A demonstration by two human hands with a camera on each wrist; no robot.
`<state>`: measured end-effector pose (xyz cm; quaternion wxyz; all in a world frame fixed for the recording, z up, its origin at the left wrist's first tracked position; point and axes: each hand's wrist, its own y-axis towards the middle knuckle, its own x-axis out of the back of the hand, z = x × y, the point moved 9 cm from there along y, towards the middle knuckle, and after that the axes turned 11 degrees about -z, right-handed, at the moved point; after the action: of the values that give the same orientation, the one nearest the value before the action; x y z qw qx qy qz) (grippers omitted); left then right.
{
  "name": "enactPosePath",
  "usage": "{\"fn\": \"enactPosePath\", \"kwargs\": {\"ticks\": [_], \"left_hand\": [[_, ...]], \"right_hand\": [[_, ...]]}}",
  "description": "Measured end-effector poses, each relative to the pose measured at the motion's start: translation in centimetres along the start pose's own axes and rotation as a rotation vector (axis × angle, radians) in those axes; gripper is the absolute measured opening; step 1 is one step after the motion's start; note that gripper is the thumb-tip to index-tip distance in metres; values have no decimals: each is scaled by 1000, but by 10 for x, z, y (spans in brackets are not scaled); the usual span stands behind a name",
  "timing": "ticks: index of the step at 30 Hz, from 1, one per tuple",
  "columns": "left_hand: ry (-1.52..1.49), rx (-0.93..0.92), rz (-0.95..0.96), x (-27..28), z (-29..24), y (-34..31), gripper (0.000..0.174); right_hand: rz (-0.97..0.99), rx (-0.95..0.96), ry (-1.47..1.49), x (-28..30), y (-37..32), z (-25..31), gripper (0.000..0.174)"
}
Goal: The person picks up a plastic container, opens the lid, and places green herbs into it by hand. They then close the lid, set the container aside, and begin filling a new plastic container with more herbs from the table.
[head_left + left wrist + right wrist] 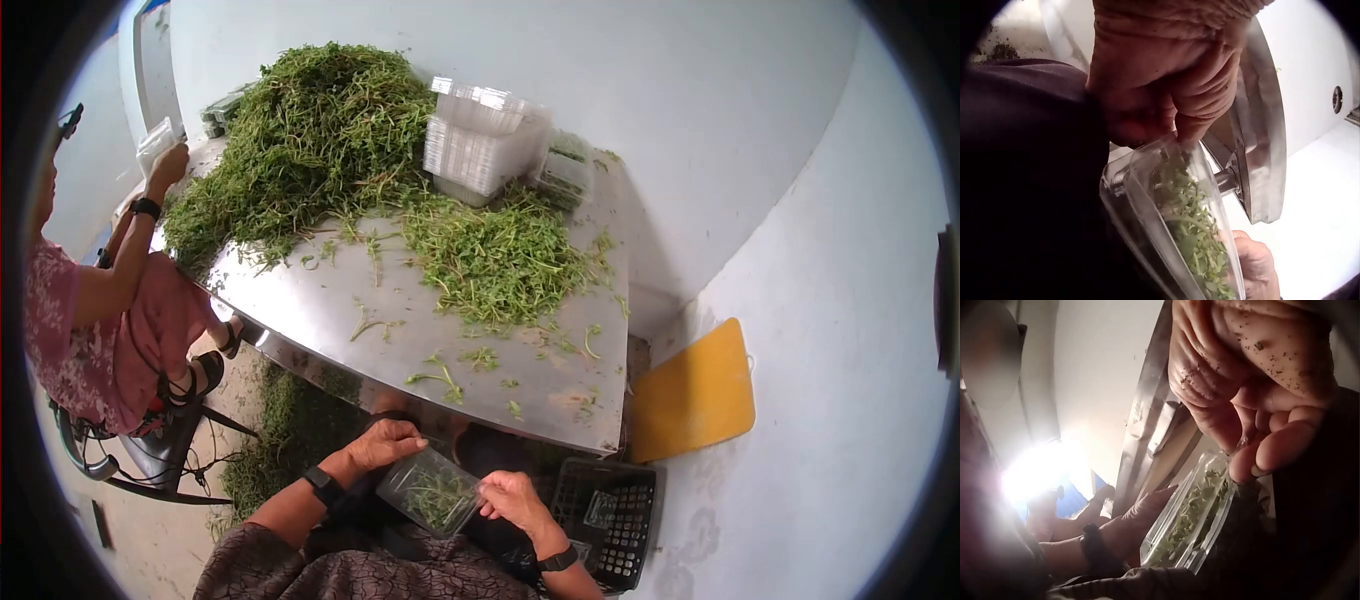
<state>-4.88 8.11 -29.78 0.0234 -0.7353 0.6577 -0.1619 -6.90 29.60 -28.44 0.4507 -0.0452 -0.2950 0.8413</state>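
Observation:
A clear plastic box (432, 492) with green sprigs inside is held over the lap, below the table's front edge. My left hand (386, 444) pinches its upper left corner between thumb and fingers. At the opposite side, my right hand (515, 500) pinches the box's edge. In the left wrist view the left hand (1166, 69) grips the rim above the greens (1194, 237). The right wrist view shows the right hand (1260, 394) with thumb and fingertips on a corner of the box (1188, 515).
On the metal table (300, 300) lie a large heap of greens (310, 140), a smaller pile (495, 255) and stacked clear boxes (480, 145). A seated person (110, 300) holds a clear container at left. A black crate (640, 520) and yellow board (697, 395) stand at right.

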Motion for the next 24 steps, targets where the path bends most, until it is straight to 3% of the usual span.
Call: {"fn": "enactPosePath", "kwargs": {"ticks": [4, 7, 12, 19, 21, 24], "left_hand": [[-7, 20, 26, -3, -5, 2, 28], [-207, 72, 110, -6, -7, 9, 24], [34, -48, 241, -16, -18, 15, 17], [103, -184, 263, -24, -34, 19, 15], [56, -78, 336, -22, -30, 13, 13], [134, -89, 320, -13, -28, 7, 12]], "right_hand": [[12, 36, 66, 1, 1, -5, 21], [26, 51, 84, 6, 7, -2, 21], [63, 16, 136, 11, 5, -10, 18], [83, 52, 118, 15, 3, -11, 17], [65, 84, 149, 11, 1, -9, 17], [21, 98, 161, 8, 2, -2, 15]]}}
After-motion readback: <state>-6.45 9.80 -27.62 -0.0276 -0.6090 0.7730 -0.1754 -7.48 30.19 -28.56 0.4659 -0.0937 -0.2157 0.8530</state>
